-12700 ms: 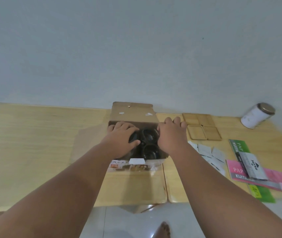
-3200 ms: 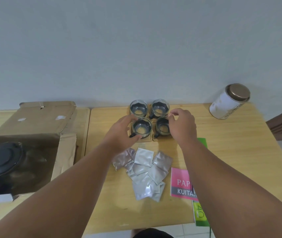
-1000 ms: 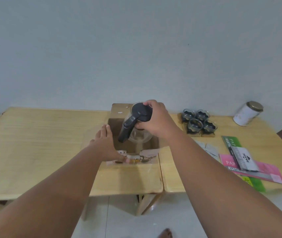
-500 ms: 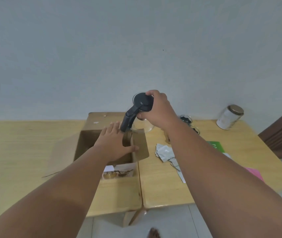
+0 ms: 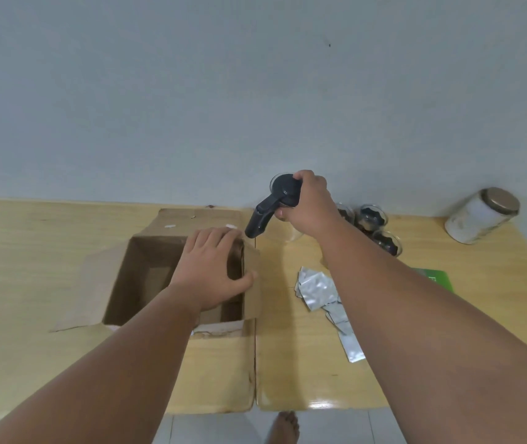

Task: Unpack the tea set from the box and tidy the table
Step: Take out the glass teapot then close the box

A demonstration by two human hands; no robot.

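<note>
An open cardboard box (image 5: pixel 146 277) stands on the wooden table (image 5: pixel 31 251), its inside bare as far as I can see. My left hand (image 5: pixel 210 270) presses on the box's right wall, thumb outside, fingers over the rim. My right hand (image 5: pixel 307 203) grips the glass teapot (image 5: pixel 279 190) by its black lid, just right of the box near the table top; the black handle points down-left. Glass cups (image 5: pixel 374 217) on coasters stand behind my right wrist, partly hidden by it.
Silver foil sachets (image 5: pixel 316 286) lie scattered right of the box. A white tin with a gold lid (image 5: pixel 480 216) lies on its side at the far right. A green booklet (image 5: pixel 435 277) peeks out beside my right forearm. The wall runs along the table's back edge.
My right hand lifted the teapot out of the box and carried it right, down toward the table beside the cups. My left hand stayed holding the box's right wall.
</note>
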